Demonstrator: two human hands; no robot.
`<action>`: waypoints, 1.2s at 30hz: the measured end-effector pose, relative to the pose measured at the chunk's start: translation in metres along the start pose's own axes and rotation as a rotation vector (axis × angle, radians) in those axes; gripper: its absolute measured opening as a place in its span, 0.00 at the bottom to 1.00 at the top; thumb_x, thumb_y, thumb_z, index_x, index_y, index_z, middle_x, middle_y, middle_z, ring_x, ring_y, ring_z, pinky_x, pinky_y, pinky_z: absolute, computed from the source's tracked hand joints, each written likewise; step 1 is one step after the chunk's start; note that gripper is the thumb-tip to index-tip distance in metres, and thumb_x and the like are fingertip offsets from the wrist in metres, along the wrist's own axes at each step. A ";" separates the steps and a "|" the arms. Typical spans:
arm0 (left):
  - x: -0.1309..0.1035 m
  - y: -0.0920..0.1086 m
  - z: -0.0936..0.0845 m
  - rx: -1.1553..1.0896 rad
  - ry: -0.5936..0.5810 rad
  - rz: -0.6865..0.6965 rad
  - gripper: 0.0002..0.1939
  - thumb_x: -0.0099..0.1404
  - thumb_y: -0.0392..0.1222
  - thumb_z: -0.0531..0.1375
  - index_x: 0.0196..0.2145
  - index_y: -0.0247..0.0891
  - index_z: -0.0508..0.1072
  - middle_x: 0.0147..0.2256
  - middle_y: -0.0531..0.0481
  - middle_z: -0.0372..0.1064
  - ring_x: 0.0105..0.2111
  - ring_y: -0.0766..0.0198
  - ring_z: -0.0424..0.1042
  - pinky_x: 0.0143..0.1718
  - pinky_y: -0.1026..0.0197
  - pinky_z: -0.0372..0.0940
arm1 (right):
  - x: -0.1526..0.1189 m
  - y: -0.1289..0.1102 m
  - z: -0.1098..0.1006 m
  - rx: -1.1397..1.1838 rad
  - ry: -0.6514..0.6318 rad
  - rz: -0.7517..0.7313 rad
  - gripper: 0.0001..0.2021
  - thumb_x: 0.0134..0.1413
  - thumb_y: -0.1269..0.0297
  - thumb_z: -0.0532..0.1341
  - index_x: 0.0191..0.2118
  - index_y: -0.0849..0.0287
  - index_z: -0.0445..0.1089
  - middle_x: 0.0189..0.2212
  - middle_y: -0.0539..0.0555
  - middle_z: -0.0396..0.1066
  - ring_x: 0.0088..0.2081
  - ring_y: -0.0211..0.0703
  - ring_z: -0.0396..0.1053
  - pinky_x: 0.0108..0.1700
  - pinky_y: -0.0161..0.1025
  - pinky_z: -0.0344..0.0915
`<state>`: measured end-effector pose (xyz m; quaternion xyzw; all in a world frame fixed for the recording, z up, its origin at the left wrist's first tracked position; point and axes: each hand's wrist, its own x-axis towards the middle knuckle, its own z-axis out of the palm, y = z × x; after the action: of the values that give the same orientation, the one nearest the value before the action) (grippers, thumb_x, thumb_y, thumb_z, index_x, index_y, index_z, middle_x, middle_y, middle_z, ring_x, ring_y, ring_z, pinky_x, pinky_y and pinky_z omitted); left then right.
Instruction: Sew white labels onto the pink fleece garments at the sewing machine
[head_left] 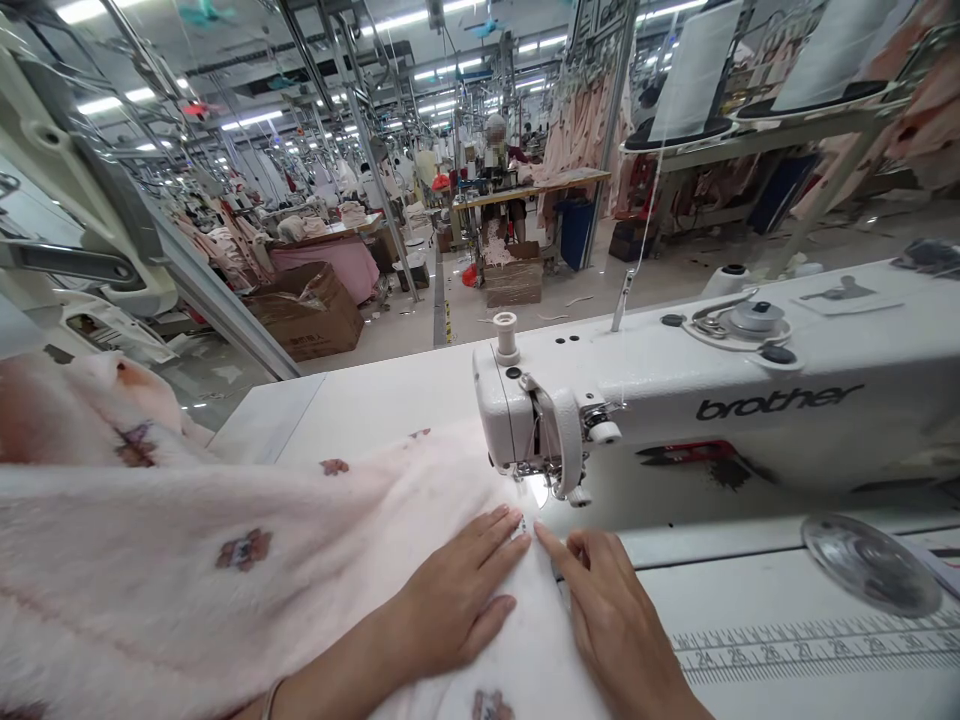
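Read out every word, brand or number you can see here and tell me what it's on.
"brother": on the front of the white sewing machine.
"24", "25", "26", "27": on the ruler strip along the table edge; further numbers are blurred.
Print on the cardboard box: too small to read.

**Work Surface and Items Resting on It**

The white sewing table (750, 620) carried all items. A white Brother sewing machine (750, 400) stood on it, head toward the left. Pale pink fleece fabric (225, 560) with small printed motifs lay across the left part of the surface, reaching under the machine head. A printed ruler scale (817, 645) ran along the table to the right. A round metal cover plate (870, 565) sat above that scale.
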<state>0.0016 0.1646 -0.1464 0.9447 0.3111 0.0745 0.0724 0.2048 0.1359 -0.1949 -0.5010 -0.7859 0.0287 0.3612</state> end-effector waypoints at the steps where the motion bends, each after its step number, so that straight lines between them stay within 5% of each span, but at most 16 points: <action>1: 0.000 0.000 0.000 -0.002 -0.008 0.000 0.28 0.67 0.39 0.49 0.62 0.29 0.49 0.64 0.40 0.42 0.64 0.56 0.39 0.62 0.51 0.50 | 0.001 0.000 0.000 -0.012 -0.001 -0.005 0.25 0.56 0.81 0.44 0.58 0.60 0.57 0.35 0.57 0.57 0.37 0.45 0.57 0.34 0.41 0.67; 13: -0.001 0.001 0.001 0.002 -0.028 -0.010 0.29 0.66 0.39 0.49 0.63 0.29 0.47 0.64 0.41 0.41 0.64 0.57 0.38 0.63 0.52 0.49 | 0.009 -0.002 -0.002 -0.230 -0.058 -0.088 0.23 0.52 0.83 0.46 0.54 0.69 0.61 0.32 0.58 0.59 0.33 0.44 0.59 0.29 0.40 0.68; 20: 0.001 -0.004 0.002 -0.009 -0.031 -0.004 0.30 0.66 0.40 0.50 0.63 0.30 0.46 0.64 0.42 0.40 0.64 0.56 0.38 0.63 0.52 0.49 | 0.015 0.005 -0.004 -0.299 -0.069 -0.152 0.23 0.51 0.83 0.46 0.51 0.64 0.65 0.45 0.60 0.63 0.46 0.54 0.60 0.39 0.47 0.68; 36: 0.008 -0.028 0.001 -0.095 -0.018 -0.008 0.28 0.67 0.39 0.49 0.62 0.33 0.48 0.63 0.38 0.44 0.64 0.53 0.42 0.62 0.47 0.49 | 0.033 0.009 0.005 -0.422 -0.056 -0.187 0.24 0.51 0.83 0.46 0.46 0.62 0.72 0.44 0.62 0.67 0.43 0.52 0.64 0.37 0.42 0.70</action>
<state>-0.0082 0.1920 -0.1513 0.9396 0.3100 0.0804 0.1204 0.2011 0.1690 -0.1842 -0.4893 -0.8272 -0.1564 0.2277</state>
